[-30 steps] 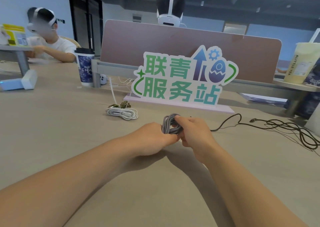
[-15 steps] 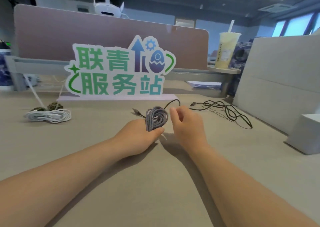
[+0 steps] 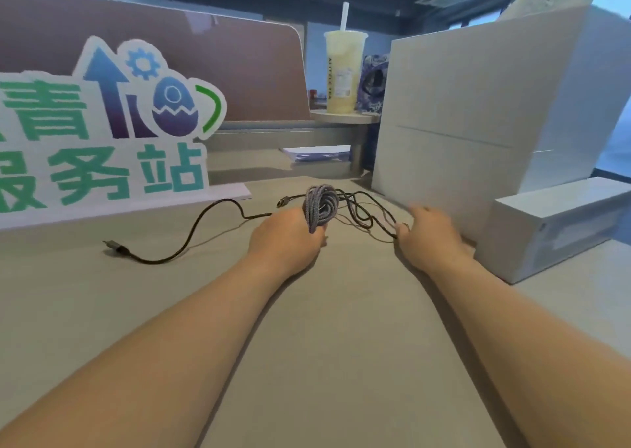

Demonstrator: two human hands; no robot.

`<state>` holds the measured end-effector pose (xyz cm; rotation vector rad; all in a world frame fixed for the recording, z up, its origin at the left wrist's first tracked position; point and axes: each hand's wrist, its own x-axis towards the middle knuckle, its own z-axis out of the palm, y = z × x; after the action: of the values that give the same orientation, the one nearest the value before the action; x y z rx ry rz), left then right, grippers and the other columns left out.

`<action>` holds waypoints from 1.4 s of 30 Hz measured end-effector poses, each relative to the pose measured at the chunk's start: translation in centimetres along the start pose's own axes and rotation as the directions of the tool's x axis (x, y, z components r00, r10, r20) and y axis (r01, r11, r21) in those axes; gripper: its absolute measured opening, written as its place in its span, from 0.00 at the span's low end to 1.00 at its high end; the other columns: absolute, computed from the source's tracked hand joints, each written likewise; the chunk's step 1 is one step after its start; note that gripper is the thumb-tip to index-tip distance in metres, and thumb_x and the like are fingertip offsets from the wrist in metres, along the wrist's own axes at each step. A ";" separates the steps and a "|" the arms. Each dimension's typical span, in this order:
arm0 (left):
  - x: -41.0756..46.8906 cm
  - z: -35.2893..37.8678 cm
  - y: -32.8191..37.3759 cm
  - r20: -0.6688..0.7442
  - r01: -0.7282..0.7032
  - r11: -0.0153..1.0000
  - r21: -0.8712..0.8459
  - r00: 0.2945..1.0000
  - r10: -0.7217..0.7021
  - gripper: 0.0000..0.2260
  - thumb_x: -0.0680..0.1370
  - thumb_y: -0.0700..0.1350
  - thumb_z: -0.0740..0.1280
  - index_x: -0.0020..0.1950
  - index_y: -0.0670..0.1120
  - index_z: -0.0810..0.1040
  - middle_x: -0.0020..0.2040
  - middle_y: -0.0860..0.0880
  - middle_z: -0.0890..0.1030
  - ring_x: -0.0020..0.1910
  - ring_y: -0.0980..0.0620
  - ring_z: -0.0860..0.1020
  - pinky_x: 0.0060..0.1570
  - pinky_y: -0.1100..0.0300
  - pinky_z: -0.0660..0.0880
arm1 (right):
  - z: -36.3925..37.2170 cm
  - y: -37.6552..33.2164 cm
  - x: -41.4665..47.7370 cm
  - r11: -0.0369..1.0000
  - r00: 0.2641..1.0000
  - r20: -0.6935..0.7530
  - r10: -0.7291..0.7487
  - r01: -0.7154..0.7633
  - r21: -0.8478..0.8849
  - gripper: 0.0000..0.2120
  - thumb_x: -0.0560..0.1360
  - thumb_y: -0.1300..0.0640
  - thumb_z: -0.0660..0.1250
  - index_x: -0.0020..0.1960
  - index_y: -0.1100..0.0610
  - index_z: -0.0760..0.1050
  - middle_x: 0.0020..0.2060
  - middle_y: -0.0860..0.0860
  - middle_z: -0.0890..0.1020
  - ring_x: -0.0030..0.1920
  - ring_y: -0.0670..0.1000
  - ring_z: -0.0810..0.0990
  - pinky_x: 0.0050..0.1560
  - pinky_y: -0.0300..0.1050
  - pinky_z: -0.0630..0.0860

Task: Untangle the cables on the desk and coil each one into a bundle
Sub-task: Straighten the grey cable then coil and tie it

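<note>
My left hand grips a coiled grey braided cable bundle, held upright just above the desk. A loose black cable runs across the desk from a plug at the left to a tangle of loops at the right, behind the bundle. My right hand rests on the desk at the near edge of that tangle, its fingertips touching the black cable. Whether they pinch it is unclear.
A green and purple sign stands at the back left. A large white box and a smaller white box stand close on the right. A drink cup sits on a small shelf behind. A brown divider closes the back.
My view turned right, so the white coiled cable left the frame. My right hand let go of the grey bundle and moved right to the black tangle. My left hand kept the bundle.
</note>
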<state>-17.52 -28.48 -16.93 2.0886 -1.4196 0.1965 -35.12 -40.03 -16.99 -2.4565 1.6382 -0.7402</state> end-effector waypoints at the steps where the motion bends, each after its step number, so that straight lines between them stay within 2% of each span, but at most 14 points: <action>1: 0.7 0.3 0.0 -0.003 0.005 1.000 -0.012 1.000 -0.005 0.08 0.76 0.55 0.63 0.43 0.52 0.72 0.38 0.52 0.76 0.39 0.47 0.73 0.39 0.58 0.68 | 0.4 0.0 0.9 1.000 0.999 0.047 -0.028 0.028 -0.011 0.21 0.79 0.50 0.57 0.70 0.56 0.66 0.66 0.58 0.71 0.66 0.60 0.69 0.63 0.52 0.67; 4: 1.9 0.9 -0.2 -0.008 0.020 0.999 -0.045 1.000 -0.020 0.08 0.77 0.55 0.61 0.43 0.52 0.72 0.33 0.55 0.71 0.39 0.47 0.72 0.39 0.58 0.67 | 0.9 0.1 2.8 0.998 0.992 0.120 -0.050 0.053 -0.023 0.15 0.80 0.51 0.56 0.60 0.54 0.77 0.57 0.57 0.79 0.56 0.60 0.75 0.53 0.48 0.72; 7: 2.2 0.9 -0.5 -0.006 0.047 0.997 -0.053 0.999 -0.047 0.10 0.77 0.56 0.60 0.44 0.51 0.73 0.38 0.51 0.74 0.41 0.45 0.73 0.41 0.57 0.69 | 0.8 0.2 3.5 1.000 1.000 0.021 -0.009 0.009 -0.001 0.09 0.75 0.61 0.60 0.45 0.57 0.79 0.45 0.59 0.81 0.42 0.59 0.75 0.41 0.44 0.70; 11: 2.1 0.8 -0.5 0.006 0.060 0.997 -0.055 0.998 -0.059 0.11 0.77 0.56 0.60 0.43 0.50 0.74 0.39 0.49 0.74 0.42 0.44 0.73 0.40 0.57 0.68 | 1.4 0.4 4.5 1.000 1.000 -0.028 -0.012 0.012 0.014 0.10 0.76 0.60 0.62 0.55 0.58 0.77 0.51 0.59 0.80 0.52 0.61 0.76 0.49 0.48 0.72; 14: 2.1 0.6 -0.4 0.010 0.061 0.996 -0.069 0.998 -0.061 0.11 0.77 0.56 0.61 0.43 0.49 0.74 0.38 0.49 0.75 0.41 0.44 0.73 0.40 0.57 0.67 | 1.6 0.6 4.9 0.999 0.999 -0.019 0.030 -0.029 0.023 0.10 0.76 0.59 0.63 0.52 0.61 0.80 0.49 0.59 0.81 0.50 0.59 0.77 0.47 0.46 0.71; 18: 1.9 0.6 -0.3 0.005 0.070 0.995 -0.077 0.998 -0.070 0.12 0.77 0.56 0.61 0.45 0.49 0.75 0.40 0.48 0.75 0.42 0.44 0.73 0.40 0.57 0.67 | 1.3 0.5 4.6 1.000 0.999 -0.039 0.003 -0.003 -0.008 0.05 0.76 0.62 0.61 0.46 0.61 0.75 0.45 0.57 0.77 0.47 0.57 0.75 0.47 0.48 0.71; 22: 1.5 0.2 -0.3 0.010 0.081 0.982 -0.171 0.997 -0.080 0.11 0.77 0.55 0.62 0.45 0.48 0.75 0.40 0.49 0.76 0.43 0.45 0.74 0.42 0.58 0.68 | 0.1 -0.2 3.3 0.962 0.987 -0.161 -0.017 0.060 0.265 0.02 0.80 0.61 0.57 0.48 0.57 0.68 0.40 0.52 0.72 0.41 0.53 0.70 0.40 0.46 0.65; 28: -0.4 -1.5 0.1 0.013 0.105 0.895 -0.434 0.994 -0.111 0.11 0.78 0.54 0.64 0.47 0.47 0.78 0.39 0.50 0.78 0.41 0.49 0.75 0.37 0.60 0.68 | -2.1 -0.7 0.5 0.857 0.930 -0.359 0.074 0.124 0.500 0.06 0.79 0.58 0.59 0.51 0.56 0.75 0.44 0.54 0.81 0.45 0.52 0.77 0.42 0.40 0.71; 30: -1.1 -1.8 0.4 0.021 0.116 0.868 -0.483 0.992 -0.121 0.11 0.78 0.53 0.64 0.44 0.46 0.78 0.36 0.51 0.77 0.37 0.53 0.73 0.35 0.63 0.68 | -2.8 -0.9 -0.3 0.857 0.896 -0.431 0.110 0.134 0.498 0.07 0.79 0.59 0.60 0.51 0.56 0.76 0.43 0.53 0.81 0.44 0.51 0.77 0.38 0.30 0.68; 33: -2.1 -2.4 1.0 0.078 0.176 0.782 -0.597 0.984 -0.162 0.13 0.77 0.54 0.64 0.40 0.45 0.76 0.34 0.48 0.75 0.32 0.51 0.71 0.34 0.60 0.68 | -4.0 -2.4 -2.2 0.835 0.842 -0.521 0.140 0.182 0.519 0.07 0.78 0.59 0.61 0.51 0.57 0.77 0.41 0.51 0.81 0.42 0.48 0.76 0.36 0.27 0.63; 35: -2.9 -3.6 1.7 0.158 0.241 0.641 -0.729 0.970 -0.185 0.12 0.78 0.55 0.64 0.44 0.47 0.77 0.37 0.50 0.79 0.30 0.53 0.71 0.33 0.61 0.69 | -4.8 -4.0 -4.0 0.810 0.843 -0.529 0.093 0.245 0.532 0.05 0.77 0.59 0.63 0.49 0.56 0.77 0.39 0.48 0.80 0.38 0.43 0.76 0.36 0.25 0.65; 37: -3.6 -5.1 2.1 0.215 0.272 0.490 -0.828 0.962 -0.171 0.10 0.78 0.55 0.63 0.51 0.50 0.76 0.44 0.53 0.83 0.28 0.56 0.69 0.29 0.64 0.67 | -5.0 -5.9 -6.2 0.769 0.869 -0.494 -0.014 0.325 0.551 0.04 0.77 0.60 0.65 0.48 0.56 0.78 0.36 0.45 0.79 0.37 0.37 0.75 0.37 0.21 0.67; 39: -4.4 -6.6 2.1 0.241 0.289 0.399 -0.870 0.956 -0.169 0.10 0.78 0.56 0.62 0.51 0.51 0.75 0.49 0.53 0.84 0.28 0.56 0.69 0.28 0.65 0.66 | -4.5 -7.8 -8.3 0.737 0.880 -0.453 -0.146 0.402 0.544 0.03 0.76 0.60 0.67 0.48 0.57 0.78 0.37 0.46 0.80 0.37 0.36 0.76 0.39 0.21 0.69; 42: -6.6 -9.5 0.5 0.243 0.308 0.315 -0.898 0.943 -0.229 0.10 0.78 0.54 0.63 0.45 0.49 0.75 0.40 0.55 0.84 0.28 0.55 0.68 0.29 0.64 0.65 | -3.9 -11.3 -11.6 0.677 0.845 -0.435 -0.311 0.518 0.523 0.03 0.74 0.61 0.69 0.46 0.57 0.80 0.37 0.43 0.81 0.36 0.37 0.77 0.39 0.24 0.70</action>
<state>-18.80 -18.13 -11.97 1.2587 -0.7971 -0.7131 -30.82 -24.28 -13.60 -2.2637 0.6457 -1.5181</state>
